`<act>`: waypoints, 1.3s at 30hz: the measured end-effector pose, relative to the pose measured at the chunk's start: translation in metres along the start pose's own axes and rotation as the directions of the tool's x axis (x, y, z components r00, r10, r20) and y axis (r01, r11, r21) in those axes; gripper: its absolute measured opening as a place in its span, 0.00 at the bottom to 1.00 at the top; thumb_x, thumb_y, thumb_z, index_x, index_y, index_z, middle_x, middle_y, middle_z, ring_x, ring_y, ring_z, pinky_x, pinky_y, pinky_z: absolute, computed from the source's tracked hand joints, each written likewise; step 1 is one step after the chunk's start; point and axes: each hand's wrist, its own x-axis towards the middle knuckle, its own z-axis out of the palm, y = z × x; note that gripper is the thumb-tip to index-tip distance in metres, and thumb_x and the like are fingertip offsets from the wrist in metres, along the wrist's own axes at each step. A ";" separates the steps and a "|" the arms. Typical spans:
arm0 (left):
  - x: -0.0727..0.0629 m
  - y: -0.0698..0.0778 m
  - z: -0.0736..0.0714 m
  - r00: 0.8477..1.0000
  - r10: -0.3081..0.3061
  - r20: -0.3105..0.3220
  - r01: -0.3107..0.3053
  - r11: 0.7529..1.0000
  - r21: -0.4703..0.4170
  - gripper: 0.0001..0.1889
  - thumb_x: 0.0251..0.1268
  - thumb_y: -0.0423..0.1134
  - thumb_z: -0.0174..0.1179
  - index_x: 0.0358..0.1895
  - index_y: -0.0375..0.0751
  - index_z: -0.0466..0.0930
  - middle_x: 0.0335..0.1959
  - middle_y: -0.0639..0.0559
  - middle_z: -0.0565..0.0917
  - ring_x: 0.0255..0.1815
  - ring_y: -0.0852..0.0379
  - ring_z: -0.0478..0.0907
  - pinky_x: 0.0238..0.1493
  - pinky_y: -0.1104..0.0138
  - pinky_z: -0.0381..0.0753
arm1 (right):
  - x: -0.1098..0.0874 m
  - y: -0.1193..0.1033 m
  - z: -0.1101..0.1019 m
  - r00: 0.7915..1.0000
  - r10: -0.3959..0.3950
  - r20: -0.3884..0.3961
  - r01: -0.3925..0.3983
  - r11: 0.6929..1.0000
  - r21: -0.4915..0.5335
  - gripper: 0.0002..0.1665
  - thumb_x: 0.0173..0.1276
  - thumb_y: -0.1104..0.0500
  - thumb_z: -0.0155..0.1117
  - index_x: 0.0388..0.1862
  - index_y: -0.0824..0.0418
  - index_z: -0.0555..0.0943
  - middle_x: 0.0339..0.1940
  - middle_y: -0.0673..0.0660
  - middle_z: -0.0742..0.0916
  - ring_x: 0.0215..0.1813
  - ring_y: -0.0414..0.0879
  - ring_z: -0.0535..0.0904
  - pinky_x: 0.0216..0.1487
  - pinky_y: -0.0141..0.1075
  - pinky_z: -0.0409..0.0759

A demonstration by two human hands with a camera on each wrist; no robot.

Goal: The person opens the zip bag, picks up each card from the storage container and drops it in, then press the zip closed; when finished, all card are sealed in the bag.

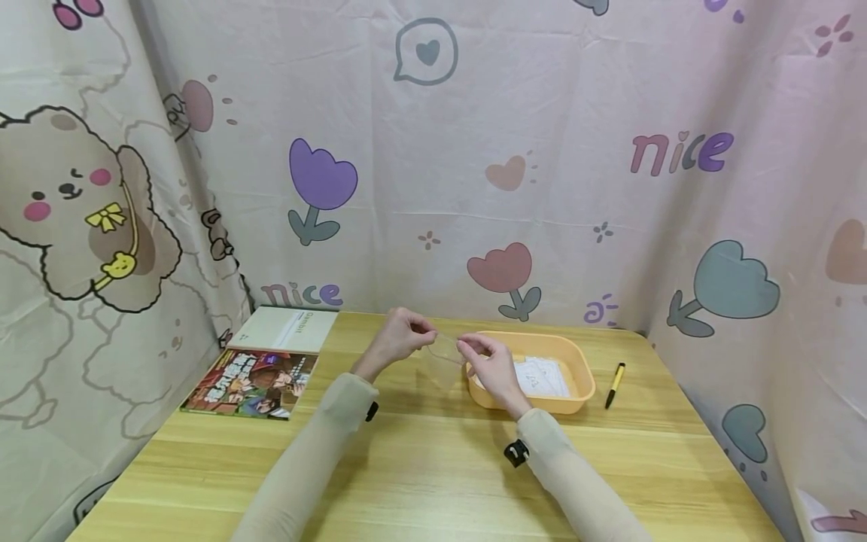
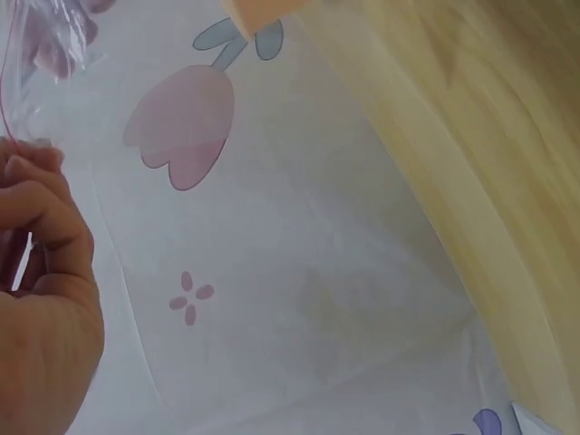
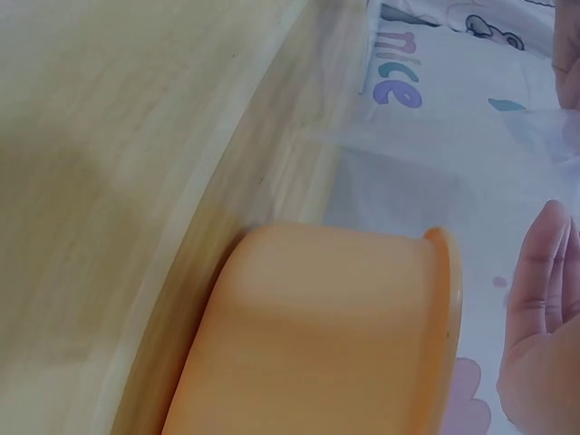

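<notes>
A clear plastic zip bag [image 1: 443, 370] hangs between my two hands above the table, its mouth edge uppermost. My left hand [image 1: 401, 336] pinches one top corner between thumb and fingers. At the opposite corner, my right hand [image 1: 494, 366] pinches the edge, in front of the orange tray's left part. In the left wrist view a thin red line runs along the bag [image 2: 47, 45] up to the fingertips of the left hand [image 2: 45, 272]. The transparent film [image 3: 399, 181] spreads beyond the tray in the right wrist view, where the right hand [image 3: 544, 326] is partly cut off.
An orange plastic tray [image 1: 584, 373] holds white printed pieces [image 1: 542, 378]. To its right lies a yellow and black marker [image 1: 615, 385]. On the left of the wooden table [image 1: 433, 467] are a colourful comic book [image 1: 250, 384] and a pale notebook [image 1: 284, 330]. A patterned curtain hangs behind.
</notes>
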 end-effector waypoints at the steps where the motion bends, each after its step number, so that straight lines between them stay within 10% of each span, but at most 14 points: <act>1: 0.000 0.000 0.000 1.000 0.013 -0.011 -0.013 1.000 0.007 0.05 0.58 0.30 0.65 0.27 0.39 0.89 0.23 0.50 0.86 0.17 0.61 0.76 0.19 0.70 0.80 | 0.001 0.002 -0.001 1.000 0.004 -0.005 -0.004 1.000 0.018 0.19 0.70 0.56 0.64 0.52 0.69 0.82 0.40 0.68 0.87 0.36 0.70 0.81 0.27 0.46 0.86; 16: 0.002 -0.004 0.002 0.996 0.039 -0.076 -0.037 0.999 0.034 0.04 0.56 0.28 0.65 0.29 0.37 0.89 0.24 0.48 0.87 0.17 0.63 0.78 0.20 0.73 0.81 | 0.000 0.017 -0.027 0.999 0.036 -0.005 -0.034 0.986 0.161 0.20 0.70 0.59 0.63 0.49 0.77 0.79 0.38 0.70 0.86 0.30 0.42 0.82 0.24 0.34 0.84; 26: 0.002 -0.002 0.017 0.980 0.160 -0.122 -0.149 0.984 0.101 0.04 0.54 0.28 0.65 0.26 0.38 0.88 0.22 0.50 0.87 0.20 0.65 0.79 0.23 0.74 0.81 | -0.006 0.012 -0.017 0.993 0.093 0.079 -0.098 0.994 0.057 0.16 0.65 0.57 0.69 0.44 0.69 0.84 0.31 0.63 0.88 0.28 0.50 0.83 0.17 0.29 0.78; 32: 0.003 0.008 0.014 1.000 -0.012 -0.019 0.013 0.997 0.072 0.05 0.56 0.31 0.63 0.29 0.41 0.89 0.22 0.51 0.87 0.17 0.56 0.82 0.15 0.70 0.79 | -0.003 0.010 -0.016 0.996 0.094 -0.004 -0.094 0.996 -0.002 0.11 0.64 0.62 0.67 0.40 0.69 0.86 0.28 0.66 0.87 0.24 0.50 0.80 0.17 0.29 0.77; 39: 0.008 0.016 0.005 0.979 -0.192 0.074 0.192 0.981 0.009 0.07 0.55 0.33 0.62 0.27 0.44 0.89 0.18 0.53 0.84 0.15 0.57 0.79 0.13 0.70 0.76 | 0.000 0.008 -0.017 0.997 0.073 -0.015 -0.073 0.997 0.008 0.12 0.65 0.61 0.67 0.41 0.70 0.85 0.28 0.66 0.86 0.32 0.66 0.79 0.18 0.30 0.79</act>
